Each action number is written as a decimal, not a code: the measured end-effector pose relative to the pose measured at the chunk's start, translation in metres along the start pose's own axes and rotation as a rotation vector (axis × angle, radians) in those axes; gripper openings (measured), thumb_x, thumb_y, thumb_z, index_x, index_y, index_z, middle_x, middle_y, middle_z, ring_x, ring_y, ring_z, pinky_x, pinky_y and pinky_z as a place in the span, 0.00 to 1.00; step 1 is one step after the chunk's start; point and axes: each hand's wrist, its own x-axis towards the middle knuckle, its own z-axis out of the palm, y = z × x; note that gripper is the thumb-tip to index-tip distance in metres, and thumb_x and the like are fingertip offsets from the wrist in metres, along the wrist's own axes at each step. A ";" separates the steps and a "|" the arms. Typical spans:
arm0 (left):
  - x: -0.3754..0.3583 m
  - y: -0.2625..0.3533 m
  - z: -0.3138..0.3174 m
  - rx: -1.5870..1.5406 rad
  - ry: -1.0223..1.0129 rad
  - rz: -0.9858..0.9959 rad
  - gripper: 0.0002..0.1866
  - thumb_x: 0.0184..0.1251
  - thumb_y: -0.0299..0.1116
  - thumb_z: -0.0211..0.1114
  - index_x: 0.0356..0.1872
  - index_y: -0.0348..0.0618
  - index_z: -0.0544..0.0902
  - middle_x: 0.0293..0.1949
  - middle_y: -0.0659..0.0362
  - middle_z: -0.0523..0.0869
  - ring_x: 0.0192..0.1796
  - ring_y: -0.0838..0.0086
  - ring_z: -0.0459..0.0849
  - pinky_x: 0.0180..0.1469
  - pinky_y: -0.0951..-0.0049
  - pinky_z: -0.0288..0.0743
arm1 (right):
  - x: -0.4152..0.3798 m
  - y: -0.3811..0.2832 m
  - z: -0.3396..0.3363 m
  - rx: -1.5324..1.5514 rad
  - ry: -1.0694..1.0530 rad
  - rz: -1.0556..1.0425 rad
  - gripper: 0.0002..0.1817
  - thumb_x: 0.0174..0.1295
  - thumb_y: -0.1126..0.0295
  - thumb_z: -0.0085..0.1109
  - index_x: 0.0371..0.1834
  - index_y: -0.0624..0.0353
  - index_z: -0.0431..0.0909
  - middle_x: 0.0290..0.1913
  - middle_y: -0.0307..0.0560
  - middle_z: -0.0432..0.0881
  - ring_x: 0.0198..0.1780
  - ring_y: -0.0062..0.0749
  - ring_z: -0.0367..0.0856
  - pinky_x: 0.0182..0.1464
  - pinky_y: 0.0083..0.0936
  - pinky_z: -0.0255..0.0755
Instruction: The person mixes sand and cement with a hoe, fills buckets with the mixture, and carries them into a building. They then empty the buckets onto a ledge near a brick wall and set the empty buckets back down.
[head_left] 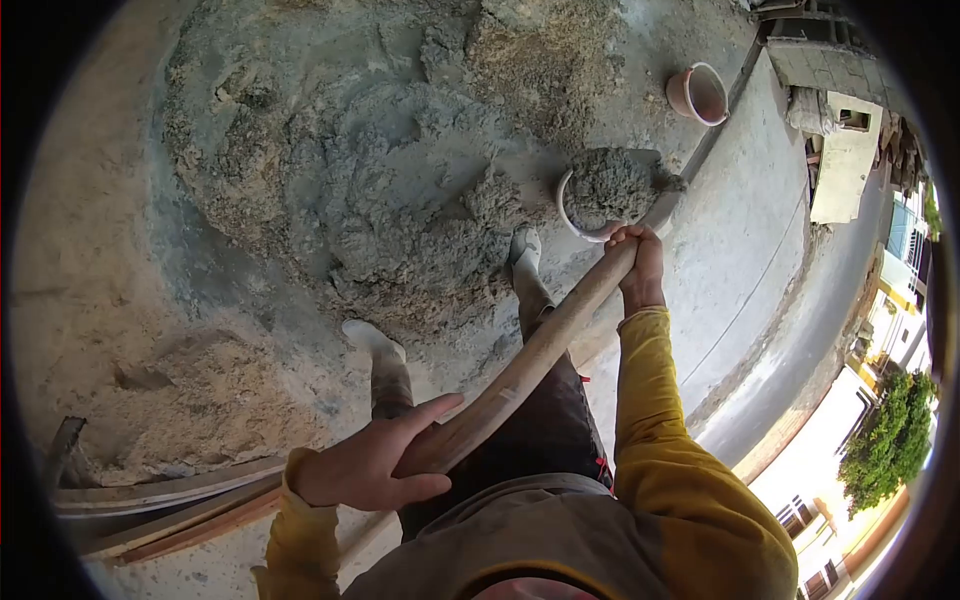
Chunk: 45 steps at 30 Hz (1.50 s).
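A shovel's long wooden handle [530,370] runs diagonally across my body. Near its blade end, my right hand [643,265] is wrapped around the wood. My left hand [372,462] touches the handle farther back, its fingers and thumb stretched apart around the shaft rather than closed. Wet grey mortar [608,183] is heaped at the shovel's far end, over a pale bucket [598,236]. The load overlaps the bucket's mouth and hides most of the blade. A large mound of mortar [400,180] spreads over the ground in front of my boots [525,245].
Another bucket [690,97] stands farther off at the upper right. Wooden planks [190,510] lie at the lower left beside loose sand [190,410]. A concrete strip [740,240] runs along the right, with a pale panel [845,165] and a tree [888,440] beyond.
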 end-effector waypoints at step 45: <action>0.068 0.023 -0.008 -0.389 0.795 -0.769 0.10 0.57 0.26 0.63 0.37 0.41 0.72 0.21 0.56 0.78 0.18 0.64 0.81 0.18 0.65 0.76 | 0.211 -0.021 -0.243 -1.134 0.165 0.231 0.28 0.53 0.62 0.59 0.56 0.67 0.74 0.50 0.58 0.81 0.53 0.40 0.80 0.52 0.34 0.74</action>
